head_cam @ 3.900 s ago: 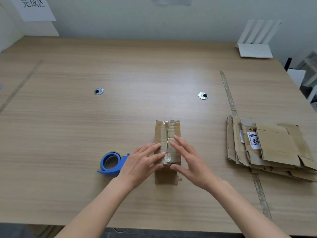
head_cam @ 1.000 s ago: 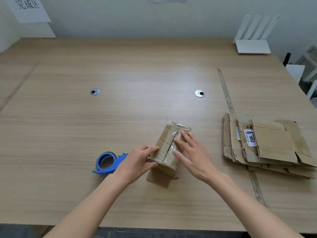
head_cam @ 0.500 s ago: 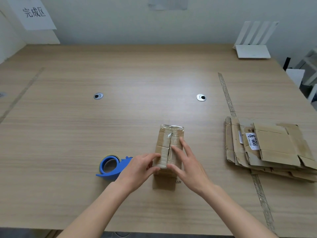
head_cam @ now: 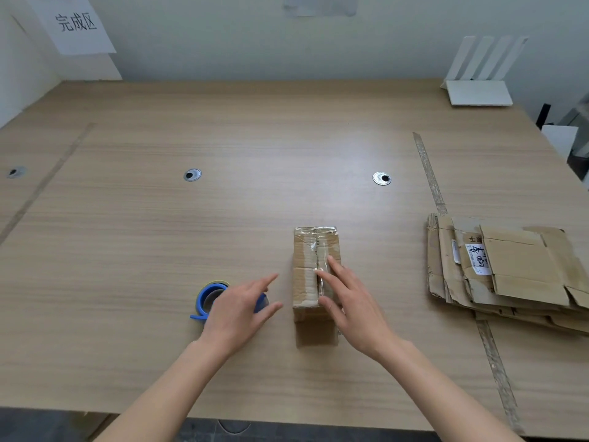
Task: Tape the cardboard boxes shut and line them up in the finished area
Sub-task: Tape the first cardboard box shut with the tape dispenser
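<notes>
The tabletop (head_cam: pixel 159 250) is pale wood-grain laminate with a smooth, matt finish. Under the right hand (head_cam: pixel 353 311), the box (head_cam: pixel 306 272) is brown, worn matt cardboard with glossy clear tape along its seam. Beneath the left hand (head_cam: pixel 236 314), the tape dispenser (head_cam: pixel 205 298) is smooth blue plastic. Right of both hands, the flattened cartons (head_cam: pixel 526 272) are creased, rough-edged cardboard with a white paper label (head_cam: pixel 477 260).

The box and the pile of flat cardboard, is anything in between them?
No. In the head view, only bare table lies between the box and the flat cardboard. The right hand rests on the box.
</notes>
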Tool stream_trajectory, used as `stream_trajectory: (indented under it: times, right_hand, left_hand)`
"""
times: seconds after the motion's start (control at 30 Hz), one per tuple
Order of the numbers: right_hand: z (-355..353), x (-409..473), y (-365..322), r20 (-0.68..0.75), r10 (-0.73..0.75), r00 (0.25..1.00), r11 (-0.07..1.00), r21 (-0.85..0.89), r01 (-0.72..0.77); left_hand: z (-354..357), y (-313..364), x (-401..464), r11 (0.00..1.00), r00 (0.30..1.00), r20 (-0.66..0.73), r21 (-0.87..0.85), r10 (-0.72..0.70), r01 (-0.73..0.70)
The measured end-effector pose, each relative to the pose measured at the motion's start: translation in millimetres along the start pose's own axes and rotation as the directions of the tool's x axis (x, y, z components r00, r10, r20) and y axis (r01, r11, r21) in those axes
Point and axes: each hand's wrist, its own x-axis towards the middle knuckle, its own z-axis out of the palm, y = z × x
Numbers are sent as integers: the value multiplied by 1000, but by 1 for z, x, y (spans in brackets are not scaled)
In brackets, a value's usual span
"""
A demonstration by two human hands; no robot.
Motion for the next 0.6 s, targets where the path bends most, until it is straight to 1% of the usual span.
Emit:
stream_trajectory:
  times: [0.07,0.17,0.23,0.33,0.4,0.5,0.6]
  right_hand:
    - [1,-1,-3,-4,2,1000,1000,7,-2]
    - [1,-3,-3,-5,11,1000,1000,10,-11]
    - [1,-4,-3,1,17,1000,1000,11,-17]
    - [-1,-4,-2,0,16,1000,1000,-1,-16]
    - [-2,-4,-3,0,12,1000,1000,-5,-12]
    - [-2,-4,-4,3,15,1000,1000,-12,-15]
    - [-4,-3,-7,16,29,999,999,-24,-29]
  left_hand:
    - [-2,-18,-10,996,999,-43,78,-34,37]
    - [-1,-37,-24,961,992,-79,251,-97,114]
    - [1,-44,-29,934,985,-61,311,-162,173]
    - [5,-47,-27,916,954,82,315,-287,248]
    - [11,-47,-22,917,937,138,293,-321,271]
    - [15,-49,-19,931,938,114,210,-327,299]
    - [7,-54,-19,962,958,115,106,-263,252]
